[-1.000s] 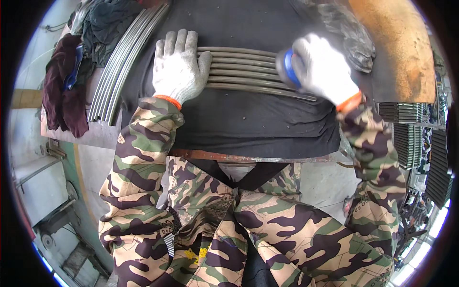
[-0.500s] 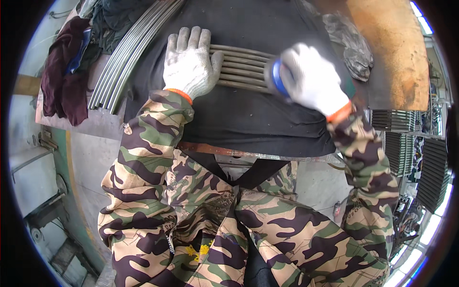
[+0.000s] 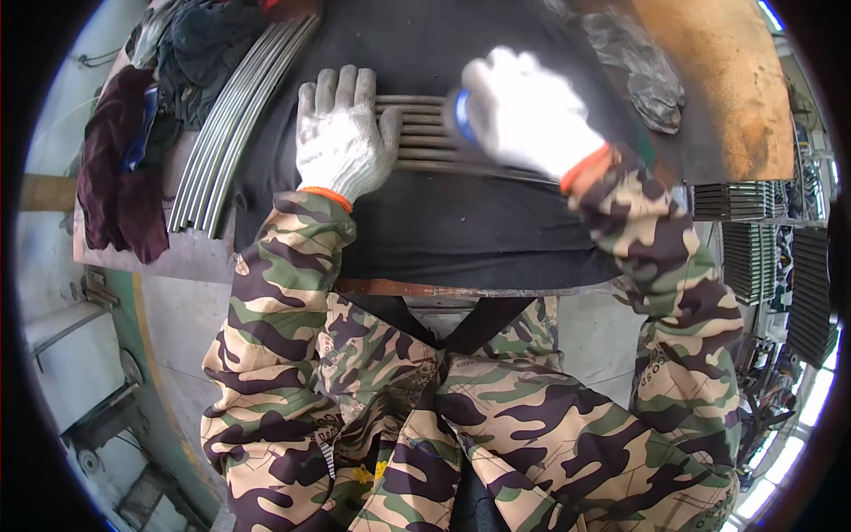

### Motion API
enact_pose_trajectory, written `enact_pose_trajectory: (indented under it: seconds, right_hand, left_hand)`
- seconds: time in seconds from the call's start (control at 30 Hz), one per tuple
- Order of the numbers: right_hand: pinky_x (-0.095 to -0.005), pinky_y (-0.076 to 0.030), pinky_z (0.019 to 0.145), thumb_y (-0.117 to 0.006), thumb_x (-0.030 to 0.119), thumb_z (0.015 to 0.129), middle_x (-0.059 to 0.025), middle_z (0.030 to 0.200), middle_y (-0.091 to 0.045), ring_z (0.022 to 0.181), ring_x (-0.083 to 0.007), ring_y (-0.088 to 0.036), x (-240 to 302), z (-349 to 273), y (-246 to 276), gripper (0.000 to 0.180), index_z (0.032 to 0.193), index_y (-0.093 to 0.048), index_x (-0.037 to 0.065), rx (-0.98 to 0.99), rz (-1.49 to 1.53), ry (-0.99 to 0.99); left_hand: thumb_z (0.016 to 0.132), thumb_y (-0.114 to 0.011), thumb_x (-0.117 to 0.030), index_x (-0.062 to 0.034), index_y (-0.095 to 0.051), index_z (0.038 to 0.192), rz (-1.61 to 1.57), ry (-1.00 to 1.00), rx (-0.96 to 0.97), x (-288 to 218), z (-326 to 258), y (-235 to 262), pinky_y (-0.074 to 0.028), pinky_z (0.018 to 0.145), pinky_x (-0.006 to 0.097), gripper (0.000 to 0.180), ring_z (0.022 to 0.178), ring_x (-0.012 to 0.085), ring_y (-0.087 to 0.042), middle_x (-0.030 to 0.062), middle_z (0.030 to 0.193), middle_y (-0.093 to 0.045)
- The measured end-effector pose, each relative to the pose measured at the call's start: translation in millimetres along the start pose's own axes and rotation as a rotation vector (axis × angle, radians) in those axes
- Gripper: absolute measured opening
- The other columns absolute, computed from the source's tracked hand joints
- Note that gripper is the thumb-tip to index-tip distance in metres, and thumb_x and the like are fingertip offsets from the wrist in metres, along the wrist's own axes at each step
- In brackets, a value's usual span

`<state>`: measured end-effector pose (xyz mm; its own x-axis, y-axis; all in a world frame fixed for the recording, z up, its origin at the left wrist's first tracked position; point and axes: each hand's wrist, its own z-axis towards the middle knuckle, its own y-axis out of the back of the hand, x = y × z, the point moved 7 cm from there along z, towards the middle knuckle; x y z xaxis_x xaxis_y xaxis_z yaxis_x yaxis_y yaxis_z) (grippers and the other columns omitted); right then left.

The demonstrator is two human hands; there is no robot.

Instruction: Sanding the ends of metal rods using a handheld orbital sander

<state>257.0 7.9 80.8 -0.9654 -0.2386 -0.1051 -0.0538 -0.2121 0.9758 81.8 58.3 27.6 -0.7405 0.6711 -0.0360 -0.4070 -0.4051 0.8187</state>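
Several thin metal rods lie side by side across a black cloth on the table. My left hand, in a white knit glove with an orange cuff, rests flat on their left end, its fingers stretched out. Over the right part of the rods is my gloved right hand, smeared by motion and closed around a blue-edged round object. Most of that object is hidden under the palm, so its kind cannot be made out. The rods' right ends are partly covered by this hand.
A bundle of shiny metal rods lies at the table's left. Beyond it are a dark red cloth and dark cloths. At the far right lie crumpled plastic and a brown board. Stacked rods stand beyond the right edge.
My right hand has moved left along the rods with the blue-edged object. The left hand stays flat on the rods. The whole view has shifted slightly.
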Motion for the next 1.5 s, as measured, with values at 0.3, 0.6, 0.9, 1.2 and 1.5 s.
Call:
enact_pose_trajectory:
  seconds: [0.3,0.6,0.9,1.2,1.5]
  right_hand:
    - [-0.0543,-0.062,0.079,-0.066,0.024,0.097,-0.0166,0.106,-0.067,0.096,-0.0394,-0.072,20.1,19.5,3.3,0.017,0.108,-0.068,0.011,-0.078,0.08,0.023]
    - [-0.0552,-0.062,0.081,-0.066,0.025,0.097,-0.0168,0.113,-0.067,0.108,-0.0373,-0.07,1.6,10.4,-1.2,0.024,0.116,-0.069,0.011,0.021,0.017,-0.05]
    - [-0.0535,-0.063,0.078,-0.07,0.023,0.094,-0.0146,0.108,-0.066,0.1,-0.0374,-0.07,20.9,1.3,4.0,0.022,0.112,-0.069,0.01,-0.047,0.001,0.062]
    - [-0.0563,-0.063,0.079,-0.065,0.025,0.096,-0.0163,0.111,-0.065,0.101,-0.0383,-0.071,16.1,-3.7,-0.6,0.026,0.118,-0.068,0.012,-0.044,-0.017,0.055]
    - [-0.0528,-0.06,0.076,-0.069,0.02,0.094,-0.0133,0.105,-0.065,0.097,-0.037,-0.068,15.3,-7.1,3.9,0.023,0.114,-0.067,0.011,-0.058,-0.026,0.086]
  left_hand:
    - [0.1,-0.065,-0.03,0.0013,-0.063,0.142,0.053,0.052,0.17,3.0,1.1,-12.0,-0.042,0.115,0.056,0.052,0.132,0.0426,-0.058,0.0211,0.141,-0.066]
    - [0.093,-0.069,-0.032,-0.0001,-0.066,0.121,-0.001,0.01,0.053,-7.6,4.3,-18.2,-0.043,0.108,0.053,0.042,0.121,0.037,-0.059,0.0163,0.12,-0.065]
    - [0.098,-0.068,-0.031,0.0017,-0.066,0.134,-0.005,0.062,0.112,-0.2,-1.9,-7.4,-0.043,0.111,0.053,0.048,0.128,0.0405,-0.059,0.0196,0.136,-0.067]
    - [0.097,-0.069,-0.031,0.0012,-0.067,0.134,-0.026,0.091,0.071,2.8,-8.2,-8.0,-0.042,0.113,0.053,0.049,0.13,0.0393,-0.059,0.019,0.136,-0.068]
    - [0.095,-0.07,-0.03,0.0015,-0.067,0.132,-0.03,0.061,0.038,-0.8,-2.0,-6.7,-0.043,0.111,0.052,0.048,0.125,0.0389,-0.061,0.0188,0.132,-0.07]
